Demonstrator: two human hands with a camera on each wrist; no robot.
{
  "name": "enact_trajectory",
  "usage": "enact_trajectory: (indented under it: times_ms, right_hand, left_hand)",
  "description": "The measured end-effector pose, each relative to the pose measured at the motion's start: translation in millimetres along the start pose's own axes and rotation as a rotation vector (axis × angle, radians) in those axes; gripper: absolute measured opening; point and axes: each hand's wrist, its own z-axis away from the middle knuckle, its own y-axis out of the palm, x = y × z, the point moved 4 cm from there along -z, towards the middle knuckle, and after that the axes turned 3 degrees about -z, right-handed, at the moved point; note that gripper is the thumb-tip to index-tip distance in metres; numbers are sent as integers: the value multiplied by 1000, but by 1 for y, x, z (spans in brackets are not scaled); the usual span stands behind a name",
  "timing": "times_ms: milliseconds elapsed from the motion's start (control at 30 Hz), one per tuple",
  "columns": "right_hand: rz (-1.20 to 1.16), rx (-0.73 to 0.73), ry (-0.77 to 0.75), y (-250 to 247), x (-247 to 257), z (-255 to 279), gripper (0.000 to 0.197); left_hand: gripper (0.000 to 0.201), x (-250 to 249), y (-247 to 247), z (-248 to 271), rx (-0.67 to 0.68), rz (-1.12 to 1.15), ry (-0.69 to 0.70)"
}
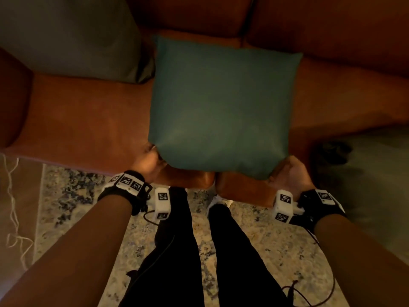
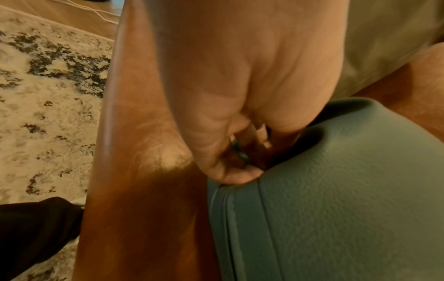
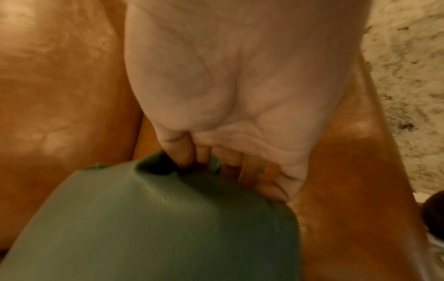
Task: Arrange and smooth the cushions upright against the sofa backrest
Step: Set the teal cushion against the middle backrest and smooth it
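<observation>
Left hand (image 1: 148,161) pinches near left corner of teal cushion (image 1: 221,107); right hand (image 1: 287,173) grips near right corner. We see cushion held over brown sofa (image 1: 88,120) seat, far edge toward backrest. Grey cushion (image 1: 66,36) leans at left. Patterned rug (image 1: 254,251) underfoot.

Bare-armed, the person wears black trousers (image 1: 177,251), white shoes (image 1: 218,201) and black wrist straps (image 1: 119,193) carrying white camera blocks (image 1: 162,203) with black-and-white square markers, thin black cables (image 1: 155,220) trailing down.
</observation>
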Motion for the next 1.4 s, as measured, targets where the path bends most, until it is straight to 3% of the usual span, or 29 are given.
enact_trajectory:
  times_ms: [67,133,200,233,333,467,633,800,1000,1100,1200,1300,1400]
  right_hand:
    - [25,-34,31,-1,4,-1,34]
    - [87,39,38,4,8,0,21]
    - [206,72,60,4,11,-3,55]
    - [227,75,66,7,11,-1,56]
    - [285,45,54,10,11,-3,5]
    - [310,-38,36,11,2,-5,9]
    - [258,-109,-3,16,-1,-3,13]
    - [197,-207,-51,10,-4,-2,10]
    - [226,-344,-145,-12,-13,11,18]
    - [117,-310,-107,-20,-25,14,20]
    - [100,-188,-87,-24,-27,11,29]
    - [55,-147,-35,-27,-26,12,25]
    - [-36,-207,24,-28,-25,10,21]
  left_hand:
    - [34,0,1,-1,18,-52,2]
    - [28,1,-5,-4,38,-50,-4]
    - [26,0,-9,-6,42,-54,-13]
    - [25,-2,-10,-7,41,-63,-8]
    - [26,-11,-10,-9,68,-209,66]
    - [39,-14,-13,-6,97,-396,148]
    - [16,-15,-9,-2,-19,-567,312]
    - [19,-13,-5,6,-68,-537,356]
    - [31,-2,-48,10,-111,-551,201]
    - [29,13,-83,16,-157,-407,128]
    - [24,33,-110,19,-130,-447,38]
    - [19,35,-101,20,-63,-472,-21]
    - [18,21,-88,12,-119,-357,-85]
